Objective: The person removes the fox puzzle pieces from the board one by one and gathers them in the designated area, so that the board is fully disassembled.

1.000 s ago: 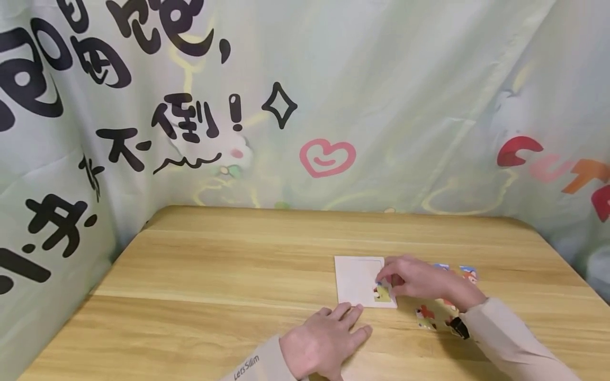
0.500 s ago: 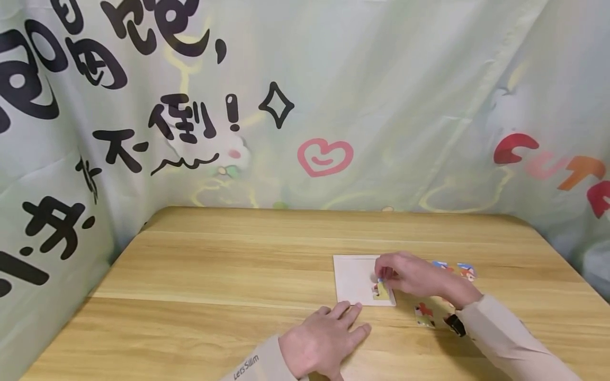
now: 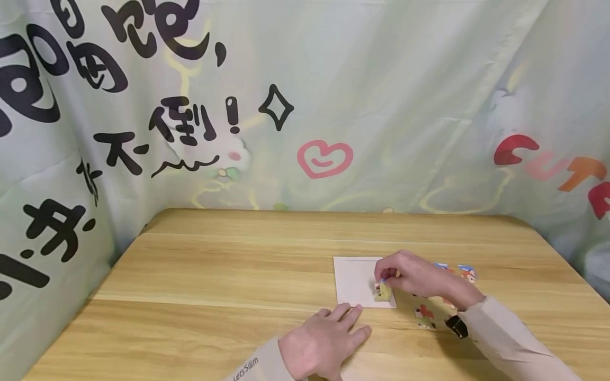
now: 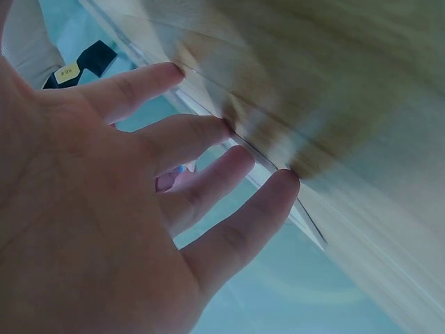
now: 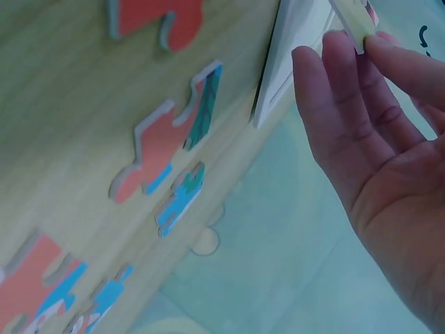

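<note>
A yellowish jigsaw piece (image 3: 383,292) is pinched between the thumb and fingers of my right hand (image 3: 412,275), over the right side of a white puzzle tray (image 3: 355,280). The right wrist view shows the same piece (image 5: 356,21) at the fingertips, tilted off the tray (image 5: 285,62). My left hand (image 3: 326,338) has its fingers spread, with the fingertips at the tray's near edge. From the left wrist view, those fingers (image 4: 240,229) look nearly straight and hold nothing.
Several loose jigsaw pieces (image 3: 425,316) lie on the wooden table (image 3: 214,275) to the right of the tray, partly hidden by my right arm. A black object (image 3: 457,326) is at the right wrist. A printed curtain (image 3: 381,95) hangs behind the table.
The jigsaw piece, which lay flatter at the tray's right side, now looks lifted and tilted in my right hand. My left hand has stayed in place.
</note>
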Demonstrator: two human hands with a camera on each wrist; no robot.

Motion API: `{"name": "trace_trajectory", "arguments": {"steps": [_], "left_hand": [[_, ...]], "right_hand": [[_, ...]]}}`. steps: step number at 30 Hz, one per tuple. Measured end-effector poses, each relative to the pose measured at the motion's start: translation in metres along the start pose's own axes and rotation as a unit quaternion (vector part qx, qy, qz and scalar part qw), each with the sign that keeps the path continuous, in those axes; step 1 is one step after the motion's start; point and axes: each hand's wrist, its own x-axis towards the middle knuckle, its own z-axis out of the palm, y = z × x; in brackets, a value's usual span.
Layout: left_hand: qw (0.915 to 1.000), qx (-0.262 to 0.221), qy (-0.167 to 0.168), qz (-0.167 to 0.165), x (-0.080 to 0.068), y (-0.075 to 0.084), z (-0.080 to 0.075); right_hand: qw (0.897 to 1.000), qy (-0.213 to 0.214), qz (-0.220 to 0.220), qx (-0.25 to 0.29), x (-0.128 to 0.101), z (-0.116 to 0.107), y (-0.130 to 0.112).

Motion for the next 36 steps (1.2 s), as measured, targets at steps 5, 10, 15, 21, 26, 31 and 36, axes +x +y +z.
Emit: {"name": "trace_trajectory", "arguments": {"steps": [5, 10, 15, 21, 26, 31, 36], "left_hand": [[0.9998, -0.017, -0.007, 0.009, 0.001, -0.001, 0.0], [0.9998, -0.009, 0.003, 0.015, 0.0, -0.002, -0.001], [0.9999, -0.004, 0.006, 0.014, 0.0, -0.002, -0.001], [0.9999, 0.002, 0.01, 0.005, 0.0, 0.0, 0.0], [0.9999, 0.004, 0.013, 0.003, -0.001, 0.001, -0.001], [0.9999, -0.001, 0.011, 0.008, -0.002, 0.0, -0.001], [0.9999, 0.003, 0.01, 0.008, -0.001, 0.0, -0.001]], "right_hand": [[1.0, 0.005, 0.014, -0.005, -0.005, -0.005, 0.0], [0.999, 0.006, 0.033, -0.005, -0.008, -0.009, -0.001], [0.999, -0.001, 0.049, 0.004, -0.014, -0.011, 0.0], [0.999, 0.008, 0.031, 0.01, -0.025, -0.015, 0.003], [0.999, 0.015, 0.033, 0.012, -0.035, -0.019, 0.007], [0.999, 0.021, 0.03, 0.017, -0.047, -0.022, 0.009], [0.998, 0.028, 0.047, 0.019, -0.059, -0.024, 0.01]]}}
